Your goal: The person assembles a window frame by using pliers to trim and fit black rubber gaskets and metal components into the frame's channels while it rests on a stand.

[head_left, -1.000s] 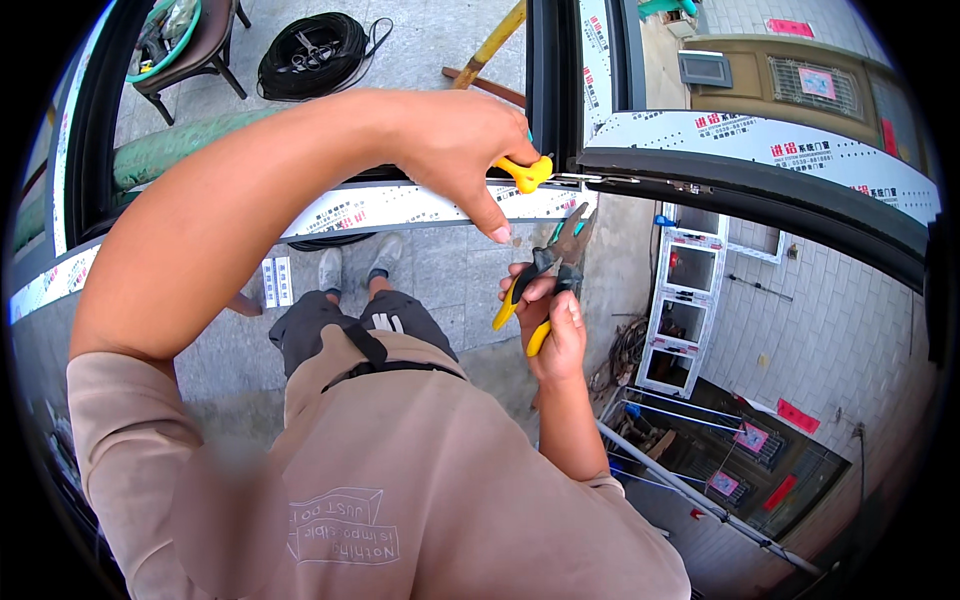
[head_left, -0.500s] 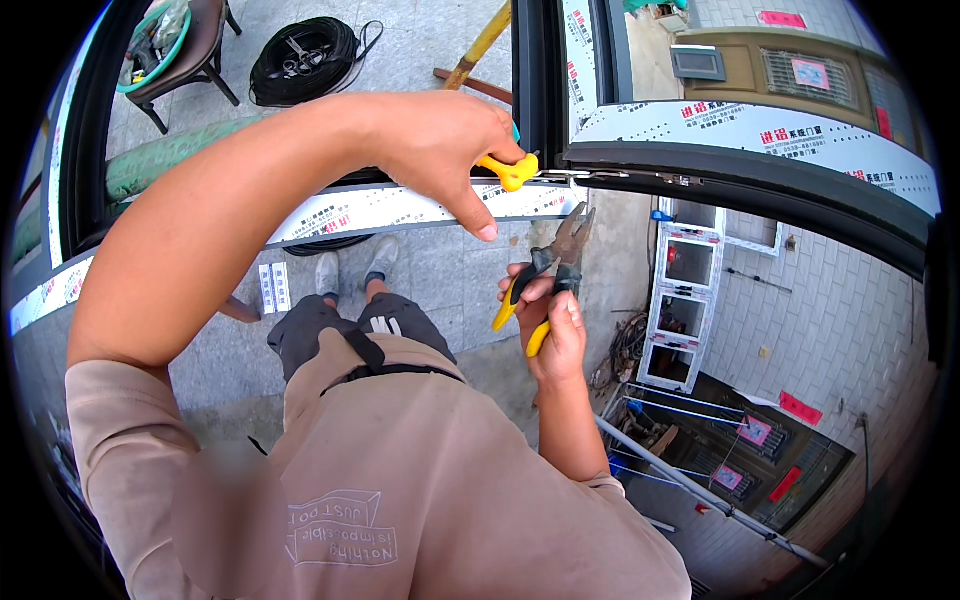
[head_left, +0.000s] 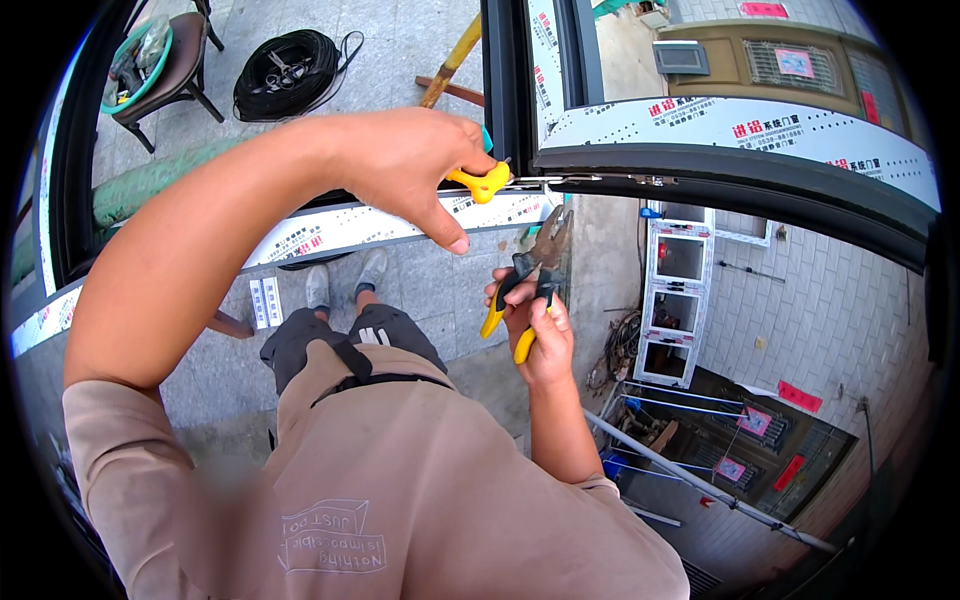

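My left hand [head_left: 415, 165] reaches over the near rail of a dark window frame [head_left: 800, 205]. Its fingers curl over a yellow-handled tool [head_left: 484, 184], while the thumb stands apart, pointing down. The far end of this tool is hard to make out; it lies beside a thin metal hardware strip [head_left: 610, 179] on the frame. A bit of teal shows behind the fingers. Lower down, my right hand [head_left: 543, 335] grips combination pliers [head_left: 538, 262] with black and yellow handles. Their jaws point up, slightly apart, close below the frame corner and touching nothing that I can see.
Printed protective film [head_left: 310, 238] covers the frame rails. Beyond the frame lie a black cable coil [head_left: 290, 75] with scissors on it and a chair [head_left: 185, 62] bearing a teal basin of tools. A white-framed rack [head_left: 672, 300] stands at right, near a long metal pole [head_left: 710, 480].
The whole view has shifted slightly, so the scene sits further left. Both hands keep nearly the same grip and place relative to the frame.
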`<action>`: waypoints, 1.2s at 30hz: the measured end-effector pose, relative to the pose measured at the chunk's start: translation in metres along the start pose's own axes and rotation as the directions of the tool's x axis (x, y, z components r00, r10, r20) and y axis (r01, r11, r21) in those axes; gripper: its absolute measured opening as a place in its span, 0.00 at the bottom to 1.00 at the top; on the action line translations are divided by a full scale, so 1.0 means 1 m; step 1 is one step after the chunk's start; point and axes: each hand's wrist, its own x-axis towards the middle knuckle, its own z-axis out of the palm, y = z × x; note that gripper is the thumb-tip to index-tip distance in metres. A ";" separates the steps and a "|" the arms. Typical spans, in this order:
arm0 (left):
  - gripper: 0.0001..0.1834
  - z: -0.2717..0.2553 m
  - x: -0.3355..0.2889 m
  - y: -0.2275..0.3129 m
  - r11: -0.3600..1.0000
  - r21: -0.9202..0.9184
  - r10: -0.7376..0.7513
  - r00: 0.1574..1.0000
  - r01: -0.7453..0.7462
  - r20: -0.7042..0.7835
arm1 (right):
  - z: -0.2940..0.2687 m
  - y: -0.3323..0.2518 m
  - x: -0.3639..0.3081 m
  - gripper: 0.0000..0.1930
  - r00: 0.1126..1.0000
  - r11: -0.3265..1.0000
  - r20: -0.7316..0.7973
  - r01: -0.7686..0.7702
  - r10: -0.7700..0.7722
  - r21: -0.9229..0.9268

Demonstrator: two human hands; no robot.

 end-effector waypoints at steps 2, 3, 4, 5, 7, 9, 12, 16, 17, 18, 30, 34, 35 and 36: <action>0.45 -0.001 0.001 0.000 0.999 0.035 -0.033 0.998 0.031 0.048 | 0.000 0.000 0.000 0.22 1.000 1.000 -0.008 -0.003 0.003 -0.001; 0.47 -0.001 0.001 0.001 0.999 0.018 -0.042 0.998 0.041 0.047 | 0.000 0.001 0.001 0.22 1.000 1.000 -0.011 -0.005 0.005 -0.001; 0.48 -0.001 0.001 0.003 0.999 0.001 -0.051 0.998 0.051 0.045 | 0.002 0.000 0.001 0.22 1.000 1.000 -0.019 -0.009 0.009 -0.010; 0.50 -0.001 0.001 0.004 0.998 -0.016 -0.060 0.997 0.061 0.043 | 0.004 -0.001 0.001 0.22 1.000 1.000 -0.027 -0.012 0.012 -0.019; 0.52 0.000 0.001 0.004 0.998 -0.034 -0.046 0.998 0.047 0.041 | 0.006 -0.001 0.001 0.21 0.999 0.999 -0.036 -0.019 0.018 -0.031; 0.52 -0.001 0.001 0.004 0.998 -0.046 -0.040 0.998 0.042 0.040 | 0.005 -0.002 0.001 0.22 0.999 0.999 -0.039 -0.025 0.023 -0.036; 0.51 -0.001 0.001 0.005 0.998 -0.052 -0.042 0.998 0.044 0.041 | 0.006 -0.004 0.000 0.22 0.999 0.999 -0.039 -0.027 0.026 -0.042; 0.51 0.000 0.001 0.003 0.998 -0.044 -0.037 0.998 0.039 0.043 | 0.002 -0.001 0.001 0.22 1.000 0.999 -0.025 -0.020 0.019 -0.040; 0.51 0.000 0.001 0.002 0.998 -0.039 -0.037 0.998 0.039 0.047 | 0.002 0.000 0.001 0.22 1.000 0.999 -0.023 -0.021 0.020 -0.038; 0.51 0.000 0.001 0.001 0.999 -0.042 -0.024 0.999 0.026 0.042 | 0.002 0.001 0.000 0.22 0.999 0.999 -0.023 -0.023 0.022 -0.037; 0.50 0.001 0.000 -0.001 0.996 -0.083 0.024 1.000 -0.025 -0.011 | 0.002 0.000 -0.002 0.21 1.000 1.000 -0.018 -0.007 0.007 0.008; 0.50 0.002 0.000 0.001 0.997 -0.076 0.012 1.000 -0.012 -0.003 | 0.000 0.001 -0.003 0.21 1.000 1.000 -0.021 -0.014 0.014 0.016; 0.50 0.002 0.000 0.001 0.997 -0.076 0.007 1.000 -0.008 -0.004 | 0.000 0.001 -0.003 0.21 1.000 1.000 -0.019 -0.013 0.014 0.016; 0.50 0.001 0.000 0.001 0.998 -0.069 -0.002 1.000 0.002 0.010 | 0.000 0.002 -0.003 0.21 1.000 1.000 -0.016 -0.014 0.014 0.016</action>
